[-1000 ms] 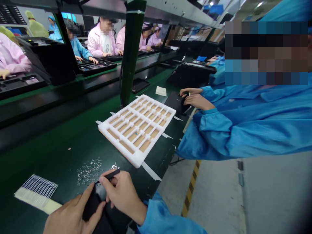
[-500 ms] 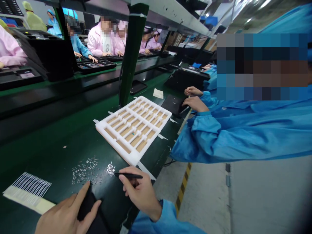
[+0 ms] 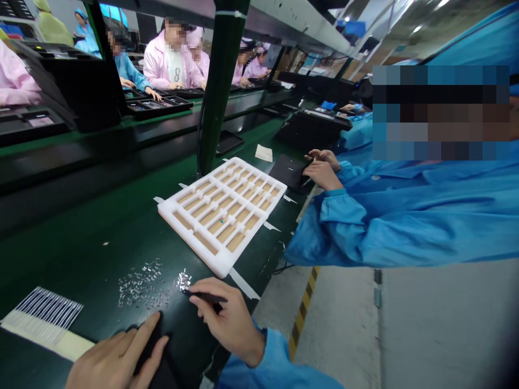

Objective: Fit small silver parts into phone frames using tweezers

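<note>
My right hand (image 3: pixel 233 319) pinches black tweezers (image 3: pixel 211 296), whose tip is at a small heap of shiny metal pieces (image 3: pixel 184 281) on the dark green table (image 3: pixel 101 216). To the left of that heap, many more tiny metal pieces (image 3: pixel 141 283) lie scattered. My left hand (image 3: pixel 121 351) rests at the bottom with index finger and thumb spread, over a black object (image 3: pixel 162 362) that is partly hidden. A cream card with a row of thin strips (image 3: pixel 48 316) lies at the left, partly behind my left hand.
A white foam tray (image 3: pixel 223 216) with brown-bottomed slots is beyond my hands. A green post (image 3: pixel 221 86) rises behind it. At the right, a person in blue sleeves (image 3: pixel 365 216) handles a black item (image 3: pixel 287 172). Other people sit across the line.
The tweezers and my right hand have shifted slightly left, bringing the tip to the heap's lower edge. My left hand has moved a little right and down.
</note>
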### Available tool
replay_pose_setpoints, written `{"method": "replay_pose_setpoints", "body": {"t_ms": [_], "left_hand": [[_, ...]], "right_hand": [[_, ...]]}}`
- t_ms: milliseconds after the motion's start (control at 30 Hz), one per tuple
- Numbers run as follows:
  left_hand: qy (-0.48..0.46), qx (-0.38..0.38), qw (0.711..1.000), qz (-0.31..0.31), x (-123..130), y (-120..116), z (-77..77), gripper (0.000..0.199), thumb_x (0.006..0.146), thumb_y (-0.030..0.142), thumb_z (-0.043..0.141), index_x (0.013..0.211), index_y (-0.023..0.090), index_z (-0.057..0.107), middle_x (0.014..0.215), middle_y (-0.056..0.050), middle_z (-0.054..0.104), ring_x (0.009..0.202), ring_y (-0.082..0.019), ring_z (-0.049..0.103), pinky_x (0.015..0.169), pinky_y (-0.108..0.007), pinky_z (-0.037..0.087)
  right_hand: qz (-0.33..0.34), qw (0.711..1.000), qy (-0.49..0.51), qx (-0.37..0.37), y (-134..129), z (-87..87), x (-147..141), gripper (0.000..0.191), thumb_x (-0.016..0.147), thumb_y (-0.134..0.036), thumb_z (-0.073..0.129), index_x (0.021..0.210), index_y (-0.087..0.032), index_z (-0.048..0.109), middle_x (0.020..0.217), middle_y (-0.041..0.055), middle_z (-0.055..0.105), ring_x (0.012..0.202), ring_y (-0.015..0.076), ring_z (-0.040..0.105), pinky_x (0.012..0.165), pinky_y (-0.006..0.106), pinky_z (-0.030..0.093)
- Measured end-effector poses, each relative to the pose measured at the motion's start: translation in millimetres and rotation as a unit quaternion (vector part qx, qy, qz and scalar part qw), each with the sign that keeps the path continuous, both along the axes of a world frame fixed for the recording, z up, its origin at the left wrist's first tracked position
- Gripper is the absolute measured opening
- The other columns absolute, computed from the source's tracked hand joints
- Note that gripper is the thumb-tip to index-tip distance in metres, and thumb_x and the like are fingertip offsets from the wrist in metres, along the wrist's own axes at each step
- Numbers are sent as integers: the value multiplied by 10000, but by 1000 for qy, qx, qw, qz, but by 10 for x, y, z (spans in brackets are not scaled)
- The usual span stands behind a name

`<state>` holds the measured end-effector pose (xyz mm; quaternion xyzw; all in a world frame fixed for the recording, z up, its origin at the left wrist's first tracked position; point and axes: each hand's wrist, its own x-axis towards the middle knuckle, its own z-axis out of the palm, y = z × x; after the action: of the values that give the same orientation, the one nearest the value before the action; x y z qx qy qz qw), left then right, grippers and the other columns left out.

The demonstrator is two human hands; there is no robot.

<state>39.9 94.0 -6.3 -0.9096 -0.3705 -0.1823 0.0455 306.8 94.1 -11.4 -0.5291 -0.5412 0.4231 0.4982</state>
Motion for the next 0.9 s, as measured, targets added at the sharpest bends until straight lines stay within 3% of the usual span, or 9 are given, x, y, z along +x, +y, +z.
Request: {"method": "replay_pose_setpoints", "body": {"t_ms": [167,367,567,700,900], "left_hand": [[-4,2,1000,-7,33,9,51,413,1150,403,417,1419,172,630,890,4,836,653,-113,769,590,-221,514],[-21,21,1000,0,120,31,165,460,1170,389,321,1272,167,711,866,-9,846,619,-111,773,528,-222,499],[-24,13,1000,-8,157,65,220,421,1167,407,365,1309,133,651,735,29,779,551,-87,729,530,-227,493],[-31,27,999,-27,191,91,297,435,1178,366,313,1232,143,683,753,21,801,548,-81,734,516,-220,492],[-42,36,998,-3,209,71,262,458,1182,369,292,1245,154,691,853,-3,843,584,-97,756,513,-230,484]], "right_hand": [[5,998,56,-32,14,14,-16,204,976,-371,768,1009,-188,854,1011,97,785,611,143,686,541,258,609],[23,987,123,-100,163,38,-134,263,913,-406,822,990,-155,828,856,46,744,499,86,616,458,198,517],[29,984,110,-135,311,21,-264,361,900,-477,822,1020,-137,811,663,-8,670,448,98,589,381,171,445],[25,981,119,-148,305,21,-253,393,885,-489,826,1038,-128,797,592,-32,638,411,95,558,352,163,429],[-40,984,126,-119,201,2,-71,378,917,-482,805,1077,-141,784,598,-30,649,394,79,513,358,164,445]]}}
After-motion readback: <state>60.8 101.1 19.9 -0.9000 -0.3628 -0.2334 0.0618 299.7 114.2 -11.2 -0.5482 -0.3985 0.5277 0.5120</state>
